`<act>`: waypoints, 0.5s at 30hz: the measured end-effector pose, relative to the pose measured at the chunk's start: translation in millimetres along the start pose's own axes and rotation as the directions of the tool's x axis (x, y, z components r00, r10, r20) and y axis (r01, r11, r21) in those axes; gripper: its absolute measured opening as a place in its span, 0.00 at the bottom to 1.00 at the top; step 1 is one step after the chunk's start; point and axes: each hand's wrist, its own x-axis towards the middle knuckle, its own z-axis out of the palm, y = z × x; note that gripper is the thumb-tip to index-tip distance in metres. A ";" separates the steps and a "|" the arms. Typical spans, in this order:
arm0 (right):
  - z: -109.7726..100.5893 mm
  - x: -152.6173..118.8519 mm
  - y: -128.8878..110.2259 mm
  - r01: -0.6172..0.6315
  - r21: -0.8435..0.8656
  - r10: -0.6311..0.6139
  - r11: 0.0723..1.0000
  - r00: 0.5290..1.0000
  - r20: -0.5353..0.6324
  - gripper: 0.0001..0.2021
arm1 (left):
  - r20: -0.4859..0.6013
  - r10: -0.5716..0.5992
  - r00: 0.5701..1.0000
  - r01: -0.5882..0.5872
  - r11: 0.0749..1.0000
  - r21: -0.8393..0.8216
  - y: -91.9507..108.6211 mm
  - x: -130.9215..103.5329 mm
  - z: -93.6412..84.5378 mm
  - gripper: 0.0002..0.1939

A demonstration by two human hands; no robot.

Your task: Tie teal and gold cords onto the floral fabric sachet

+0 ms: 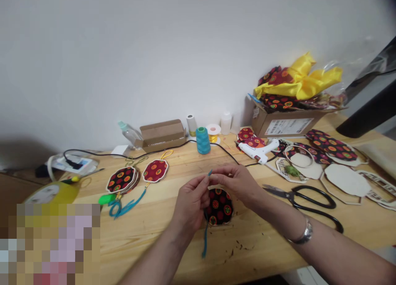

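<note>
My left hand [192, 199] and my right hand [236, 182] meet above the middle of the table, fingertips pinched together on a teal cord [210, 172]. A short end of the cord sticks up between the fingers, and a longer tail hangs below my left hand. Under the hands is a round black patterned fabric piece [219, 210] with a pale edge, partly covered by the fingers. Whether the cord is fastened to it is hidden. Black-handled scissors [291, 196] lie to the right of my right hand, blades towards it.
A teal thread spool [203, 140] stands near the wall beside a white hot glue gun [258, 149]. Finished-looking fabric pendants [156, 170] lie left. Pale cut-out shapes [346, 178] spread right, below a cardboard box [284, 122] of fabric. A black cable [99, 152] crosses behind.
</note>
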 end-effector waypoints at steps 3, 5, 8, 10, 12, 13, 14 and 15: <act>1.1 -1.4 -0.7 -0.061 0.127 0.055 0.990 0.997 0.053 0.07 | 0.002 0.002 1.000 -0.002 1.000 0.004 -1.6 0.5 -0.5 0.10; 1.7 -2.8 -1.4 -0.069 0.138 0.060 0.988 0.996 0.065 0.07 | -0.002 0.011 1.000 -0.011 1.000 0.019 -2.3 1.0 -0.5 0.09; 2.2 -4.3 -2.0 -0.056 0.128 0.050 0.990 0.997 0.050 0.07 | -0.001 0.013 1.000 -0.013 0.999 0.042 -2.9 1.4 -0.1 0.09; 2.6 -4.9 -1.8 -0.053 0.127 0.050 0.991 0.998 0.030 0.06 | -0.001 0.012 1.000 -0.012 0.999 0.047 -3.1 1.3 0.2 0.09; 3.0 -5.1 -1.4 -0.048 0.130 0.046 0.990 0.999 0.014 0.06 | -0.004 0.015 1.000 -0.015 0.999 0.047 -3.2 0.9 0.3 0.09; 3.1 -5.1 -1.3 -0.042 0.128 0.041 0.991 0.999 0.010 0.05 | -0.003 0.017 1.000 -0.017 0.999 0.050 -3.0 0.5 0.3 0.09; 3.1 -5.1 -1.4 -0.037 0.125 0.037 0.991 0.999 0.002 0.06 | -0.001 0.019 1.000 -0.019 0.998 0.054 -2.8 0.1 0.3 0.09; 3.2 -5.1 -1.8 -0.036 0.119 0.037 0.992 0.999 -0.005 0.06 | 0.001 0.022 1.000 -0.022 0.998 0.059 -2.4 -0.4 0.3 0.09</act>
